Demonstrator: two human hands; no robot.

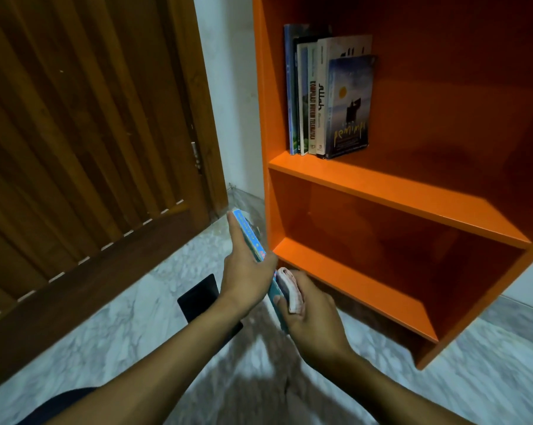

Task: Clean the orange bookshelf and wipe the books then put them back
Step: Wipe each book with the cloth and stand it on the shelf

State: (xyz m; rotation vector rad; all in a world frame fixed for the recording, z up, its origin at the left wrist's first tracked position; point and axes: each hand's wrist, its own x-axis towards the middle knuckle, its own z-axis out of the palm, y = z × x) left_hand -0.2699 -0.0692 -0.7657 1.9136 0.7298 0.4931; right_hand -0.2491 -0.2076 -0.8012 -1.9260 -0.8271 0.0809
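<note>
Head: blue book (pixel 249 233) on edge, pointing away

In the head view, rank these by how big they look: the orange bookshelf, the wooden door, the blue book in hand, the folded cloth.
1. Wooden door and orange bookshelf: too alike, both cut off
2. Blue book
3. Folded cloth

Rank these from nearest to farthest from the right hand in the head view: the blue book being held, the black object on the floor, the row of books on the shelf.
1. blue book: touching the right hand, on its left.
2. black object: on the floor, farther left.
3. row of books: on the upper shelf, above.
</note>
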